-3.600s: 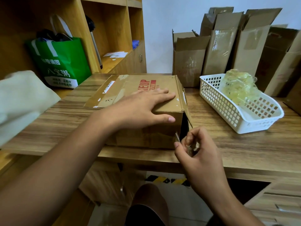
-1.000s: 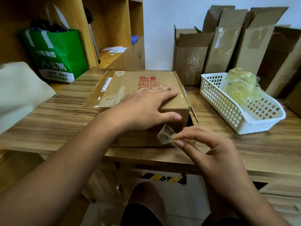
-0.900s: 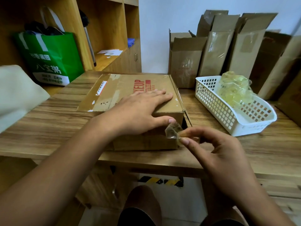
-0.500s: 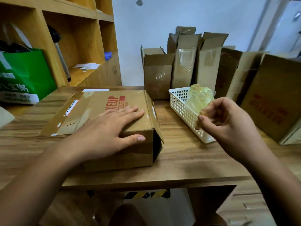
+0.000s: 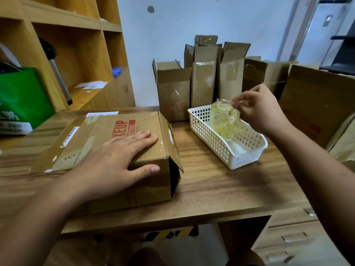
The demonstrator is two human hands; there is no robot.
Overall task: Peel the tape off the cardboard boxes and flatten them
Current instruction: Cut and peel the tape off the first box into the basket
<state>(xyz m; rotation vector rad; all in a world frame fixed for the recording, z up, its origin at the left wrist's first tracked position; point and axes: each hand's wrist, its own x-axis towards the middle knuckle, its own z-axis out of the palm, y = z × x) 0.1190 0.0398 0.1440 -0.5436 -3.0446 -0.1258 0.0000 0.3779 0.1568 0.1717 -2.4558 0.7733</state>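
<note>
Box: brown cardboard box (image 5: 90, 143) at 9 o'clock, left hand (image 5: 115, 162) flat on it, fingers straight.
Tape: right hand (image 5: 263, 110) pinches clear tape scrap (image 5: 228, 102) over white plastic basket (image 5: 230, 162), 2 o'clock from box.
Tip: dab it onto the yellowish tape wad (image 5: 224, 121), I reckon, so it unsticks.

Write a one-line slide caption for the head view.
Head view: left hand rests flat on the box while right hand pinches a tape scrap at the wad in the basket.

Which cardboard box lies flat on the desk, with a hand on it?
The front box, lying flat under the left hand; the other boxes stand upright at the back.
</note>
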